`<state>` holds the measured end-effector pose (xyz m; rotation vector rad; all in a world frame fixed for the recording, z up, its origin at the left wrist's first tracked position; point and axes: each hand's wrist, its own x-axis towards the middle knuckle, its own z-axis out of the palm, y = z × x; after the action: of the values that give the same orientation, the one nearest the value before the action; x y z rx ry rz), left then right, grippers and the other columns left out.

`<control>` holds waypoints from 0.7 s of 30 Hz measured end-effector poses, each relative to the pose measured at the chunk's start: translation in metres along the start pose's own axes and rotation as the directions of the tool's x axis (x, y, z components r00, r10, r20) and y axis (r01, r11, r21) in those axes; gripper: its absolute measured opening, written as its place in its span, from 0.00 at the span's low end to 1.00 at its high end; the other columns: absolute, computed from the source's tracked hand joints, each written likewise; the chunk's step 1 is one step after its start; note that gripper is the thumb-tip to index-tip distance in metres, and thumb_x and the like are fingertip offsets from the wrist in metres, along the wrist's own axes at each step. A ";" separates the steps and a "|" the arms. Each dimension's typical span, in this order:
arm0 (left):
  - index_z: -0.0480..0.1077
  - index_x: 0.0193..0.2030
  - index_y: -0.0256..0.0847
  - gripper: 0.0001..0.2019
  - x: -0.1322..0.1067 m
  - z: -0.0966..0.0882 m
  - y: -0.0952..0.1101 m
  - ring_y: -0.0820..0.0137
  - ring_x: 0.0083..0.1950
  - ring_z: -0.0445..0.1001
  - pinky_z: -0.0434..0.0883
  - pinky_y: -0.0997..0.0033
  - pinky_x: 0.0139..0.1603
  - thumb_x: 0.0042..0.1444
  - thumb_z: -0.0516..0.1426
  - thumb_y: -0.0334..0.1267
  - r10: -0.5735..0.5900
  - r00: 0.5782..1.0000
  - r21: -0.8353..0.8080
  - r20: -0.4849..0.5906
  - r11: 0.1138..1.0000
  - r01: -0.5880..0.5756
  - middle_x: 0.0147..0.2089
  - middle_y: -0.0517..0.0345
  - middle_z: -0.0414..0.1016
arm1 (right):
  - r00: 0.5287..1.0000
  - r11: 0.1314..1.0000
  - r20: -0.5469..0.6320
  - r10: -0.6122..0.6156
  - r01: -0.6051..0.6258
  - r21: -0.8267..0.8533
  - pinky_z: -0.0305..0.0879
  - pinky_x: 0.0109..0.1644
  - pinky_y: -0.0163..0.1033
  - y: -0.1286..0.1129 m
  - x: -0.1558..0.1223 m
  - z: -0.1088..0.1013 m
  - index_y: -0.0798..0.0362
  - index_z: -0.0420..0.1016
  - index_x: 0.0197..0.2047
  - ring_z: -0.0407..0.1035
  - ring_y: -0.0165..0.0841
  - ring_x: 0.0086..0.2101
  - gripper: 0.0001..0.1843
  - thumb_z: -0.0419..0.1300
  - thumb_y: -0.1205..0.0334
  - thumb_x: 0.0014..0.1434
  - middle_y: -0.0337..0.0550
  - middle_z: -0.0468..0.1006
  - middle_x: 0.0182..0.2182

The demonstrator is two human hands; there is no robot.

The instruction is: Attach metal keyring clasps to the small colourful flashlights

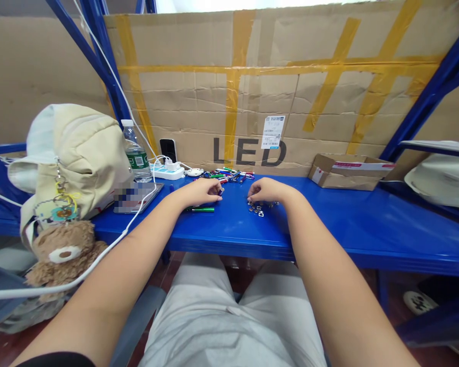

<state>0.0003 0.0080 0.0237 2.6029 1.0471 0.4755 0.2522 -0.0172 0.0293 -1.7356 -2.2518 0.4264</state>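
My left hand (pixel 203 192) is closed over the blue table, pinching a small dark-blue tube-like piece (pixel 221 192) at its fingertips. Under that hand lies a slim green metallic tube (pixel 203 209). My right hand (pixel 266 190) reaches down with thumb and fingers together at the edge of a scatter of small silvery metal parts (pixel 257 208). Whether a part is between those fingers is too small to make out. Behind my left hand is a pile of small coloured tubes (pixel 233 176) in red, green, blue and silver.
A cream backpack (pixel 87 153) with a teddy bear (pixel 67 250), a water bottle (pixel 138 158), a power strip (pixel 168 171) and a phone (pixel 168 150) are at the left. A white cable (pixel 122 234) crosses there. An open cardboard box (pixel 348 173) stands back right, before a cardboard wall (pixel 199 107).
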 end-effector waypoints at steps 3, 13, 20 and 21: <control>0.67 0.42 0.39 0.13 0.000 0.000 0.000 0.65 0.44 0.74 0.69 0.66 0.48 0.51 0.58 0.43 0.005 1.000 0.001 0.002 1.000 -0.005 0.43 0.54 0.77 | 0.998 0.998 0.030 0.046 -0.045 -0.048 0.64 0.29 0.36 -0.002 0.001 0.003 0.50 0.81 0.30 0.71 0.33 0.29 0.05 0.66 0.62 0.47 0.42 0.81 0.29; 0.68 0.42 0.40 0.14 0.001 0.001 -0.004 0.66 0.42 0.75 0.69 0.67 0.45 0.51 0.58 0.44 0.029 0.999 -0.015 0.013 0.999 -0.029 0.42 0.54 0.77 | 0.936 0.958 -0.283 -0.209 0.254 0.134 0.61 0.32 0.34 -0.026 0.004 0.011 0.55 0.79 0.36 0.67 0.30 0.29 0.10 0.61 0.60 0.53 0.41 0.78 0.29; 0.67 0.41 0.39 0.13 0.001 0.001 -0.004 0.66 0.40 0.74 0.68 0.68 0.42 0.52 0.57 0.44 0.062 0.998 0.018 0.011 0.998 -0.062 0.40 0.54 0.77 | 0.846 0.864 -0.397 -0.355 0.459 0.206 0.60 0.33 0.34 -0.038 0.013 0.030 0.56 0.79 0.36 0.64 0.28 0.27 0.10 0.62 0.61 0.51 0.39 0.74 0.26; 0.67 0.41 0.39 0.13 0.001 0.001 -0.003 0.66 0.40 0.74 0.68 0.68 0.41 0.52 0.57 0.44 0.063 0.998 0.027 0.010 0.998 -0.063 0.40 0.54 0.77 | 0.838 0.856 -0.399 -0.372 0.476 0.201 0.60 0.33 0.34 -0.038 0.015 0.033 0.56 0.79 0.37 0.65 0.28 0.28 0.10 0.62 0.61 0.52 0.39 0.75 0.26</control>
<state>-0.0010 0.0108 0.0220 2.6659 0.9780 0.4663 0.2024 -0.0138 0.0143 -1.0179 -2.1008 0.3027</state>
